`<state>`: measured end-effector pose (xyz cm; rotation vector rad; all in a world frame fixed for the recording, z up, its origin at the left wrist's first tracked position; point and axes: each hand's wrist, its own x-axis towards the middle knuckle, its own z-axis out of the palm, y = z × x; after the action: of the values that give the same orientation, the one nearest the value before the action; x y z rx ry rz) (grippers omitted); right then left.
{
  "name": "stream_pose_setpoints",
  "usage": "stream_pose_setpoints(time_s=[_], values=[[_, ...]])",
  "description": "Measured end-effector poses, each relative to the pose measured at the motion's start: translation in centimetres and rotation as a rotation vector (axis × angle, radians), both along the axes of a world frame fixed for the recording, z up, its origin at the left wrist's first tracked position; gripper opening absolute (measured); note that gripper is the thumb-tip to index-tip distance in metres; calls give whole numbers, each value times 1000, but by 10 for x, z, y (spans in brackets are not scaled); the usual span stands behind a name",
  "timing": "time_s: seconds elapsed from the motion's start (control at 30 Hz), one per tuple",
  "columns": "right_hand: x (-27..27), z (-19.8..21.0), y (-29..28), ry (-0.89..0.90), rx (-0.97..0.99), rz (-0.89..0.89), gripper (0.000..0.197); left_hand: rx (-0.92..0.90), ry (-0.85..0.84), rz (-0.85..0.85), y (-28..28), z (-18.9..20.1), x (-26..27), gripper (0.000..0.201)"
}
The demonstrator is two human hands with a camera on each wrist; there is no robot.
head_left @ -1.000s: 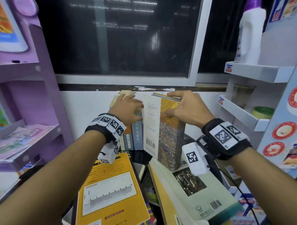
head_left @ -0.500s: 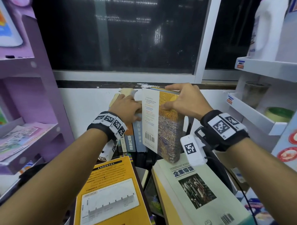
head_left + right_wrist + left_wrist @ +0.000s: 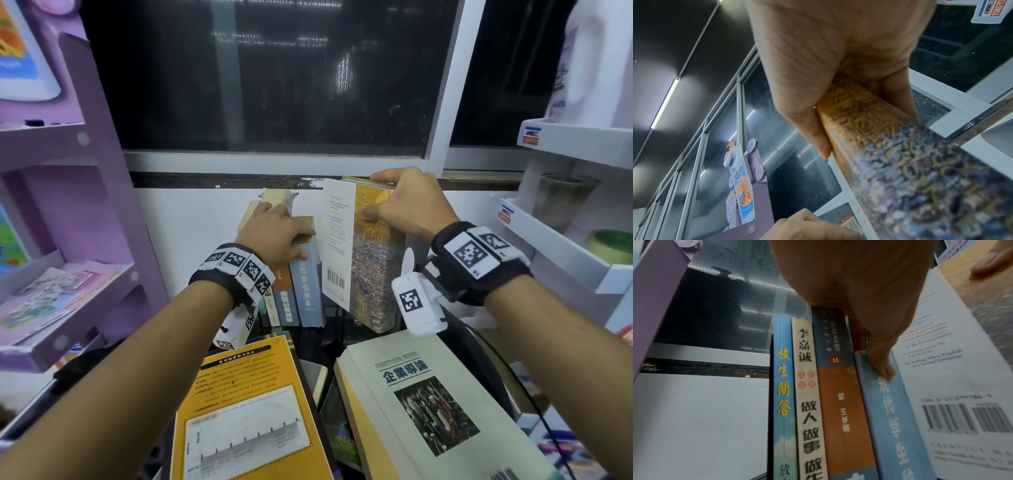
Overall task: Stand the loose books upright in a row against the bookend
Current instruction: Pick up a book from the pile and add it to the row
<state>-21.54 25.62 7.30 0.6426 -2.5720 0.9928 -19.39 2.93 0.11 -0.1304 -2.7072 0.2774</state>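
Right hand [image 3: 407,205] clamped over the top edge of a thick yellow-and-mottled book [image 3: 373,260], thumb on the near cover, fingers [image 3: 894,91] curled down the far side; held nearly upright, bottom end tipped slightly away from the row, just right of the row and not yet flush with it. Left hand [image 3: 277,233] laid on top of the standing row of books [image 3: 291,298], fingers bent over the upper edges, thumb [image 3: 884,368] pressed on the pale blue spine [image 3: 898,426] at the row's right end. Left of that spine, in order: an orange-and-blue spine [image 3: 842,402], a cream spine [image 3: 807,402], a thin blue spine with yellow characters [image 3: 783,386]. A dark upright edge [image 3: 770,402] against the row's left end, too little visible to identify. In front of the row, lying flat: a yellow book [image 3: 246,411] and a pale green book [image 3: 438,411]. Behind the row, a white wall under a dark window [image 3: 274,75].
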Motion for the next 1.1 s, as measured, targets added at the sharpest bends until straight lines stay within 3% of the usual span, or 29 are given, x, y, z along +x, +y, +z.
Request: stream_pose_setpoints(time_s=[0.13, 0.37, 0.7, 1.1], values=[[1, -2, -10, 50, -22, -13, 61, 16, 17, 8, 3, -1, 0, 46], [-2, -8, -42, 94, 3, -86, 37, 51, 56, 25, 5, -4, -1, 44], [-22, -35, -60, 32, -94, -157, 50, 63, 64, 35, 6, -6, -1, 48], [-23, -66, -69, 149, 16, -209, 40, 56, 71, 29, 4, -9, -3, 49]])
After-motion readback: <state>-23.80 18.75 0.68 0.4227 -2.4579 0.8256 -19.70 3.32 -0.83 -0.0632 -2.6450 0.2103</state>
